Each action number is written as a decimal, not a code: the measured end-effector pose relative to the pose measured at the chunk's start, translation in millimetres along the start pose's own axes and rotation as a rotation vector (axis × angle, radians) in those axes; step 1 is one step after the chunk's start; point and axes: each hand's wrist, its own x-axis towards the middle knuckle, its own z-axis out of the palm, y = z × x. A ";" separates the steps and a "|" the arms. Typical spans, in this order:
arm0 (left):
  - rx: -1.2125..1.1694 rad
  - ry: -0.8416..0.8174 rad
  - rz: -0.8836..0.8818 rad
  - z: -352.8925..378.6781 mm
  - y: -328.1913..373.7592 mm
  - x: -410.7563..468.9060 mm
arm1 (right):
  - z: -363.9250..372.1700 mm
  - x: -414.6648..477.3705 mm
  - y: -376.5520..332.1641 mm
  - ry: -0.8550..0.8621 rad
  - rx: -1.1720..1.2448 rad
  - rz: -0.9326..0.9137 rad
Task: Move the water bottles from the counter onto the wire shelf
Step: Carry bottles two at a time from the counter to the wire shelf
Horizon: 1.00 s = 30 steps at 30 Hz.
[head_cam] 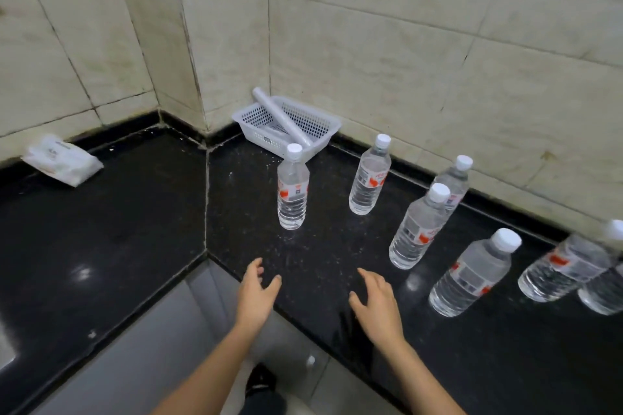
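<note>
Several clear water bottles with white caps and red-and-white labels stand upright on the black counter (141, 219). The leftmost bottle (292, 190) stands alone near the corner. Another bottle (369, 177) is to its right, and further bottles (418, 229) (470, 274) trail off toward the right edge. My left hand (258, 290) and my right hand (377, 300) hover over the counter's front edge, fingers spread, holding nothing, short of the bottles. No wire shelf is in view.
A white perforated plastic basket (256, 120) with a white roll (281, 116) lying across it sits in the tiled corner. A white packet of wipes (62, 160) lies at the far left. The L-shaped counter wraps round a grey floor gap below me.
</note>
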 end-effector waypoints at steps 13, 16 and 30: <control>0.005 -0.043 0.227 29.6 81.7 153.4 | 7.0 117.4 -53.1 0.096 0.000 0.157; -0.014 -0.038 0.230 37.5 82.7 165.7 | 13.2 126.0 -59.4 0.105 0.011 0.185; 0.059 -0.112 0.192 43.2 85.3 192.1 | -16.8 164.4 -42.8 0.179 0.143 0.319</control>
